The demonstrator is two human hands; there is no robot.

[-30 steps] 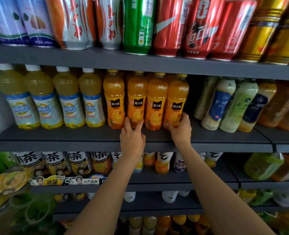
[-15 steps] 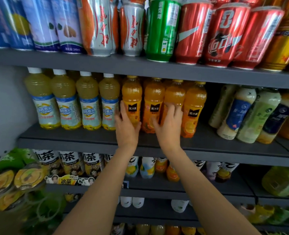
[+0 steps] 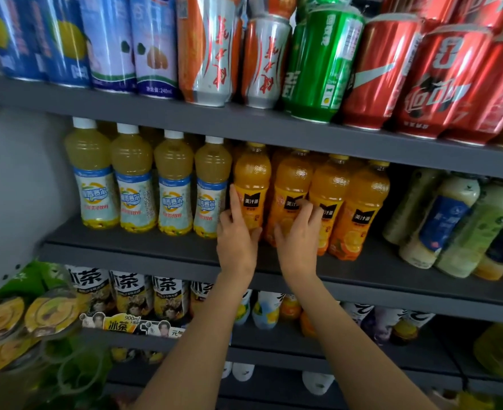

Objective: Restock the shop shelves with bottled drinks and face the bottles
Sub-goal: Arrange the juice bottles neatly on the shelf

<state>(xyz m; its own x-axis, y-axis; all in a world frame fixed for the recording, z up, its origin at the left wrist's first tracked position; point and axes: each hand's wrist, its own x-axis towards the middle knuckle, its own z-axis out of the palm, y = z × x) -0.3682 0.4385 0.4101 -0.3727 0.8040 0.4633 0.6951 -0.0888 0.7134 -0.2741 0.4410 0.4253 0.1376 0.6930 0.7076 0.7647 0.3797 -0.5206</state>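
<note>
A: Orientation of the orange juice bottles [image 3: 291,199]?

B: Four stand upright, caps up, black labels facing outward, in a row on the grey shelf [image 3: 132,247].

A: Hand status?

B: Left hand [image 3: 238,235] grips the first bottle [image 3: 251,184]; right hand [image 3: 299,232] curls its fingers on the second.

A: Surroundings?

B: Cans [image 3: 318,63] on the shelf above; pale yellow bottles [image 3: 135,184] stand just left.

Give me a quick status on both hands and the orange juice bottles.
Left hand grips the leftmost orange juice bottle. Right hand pinches the second orange juice bottle. Nothing blocking them on the shelf.
</note>
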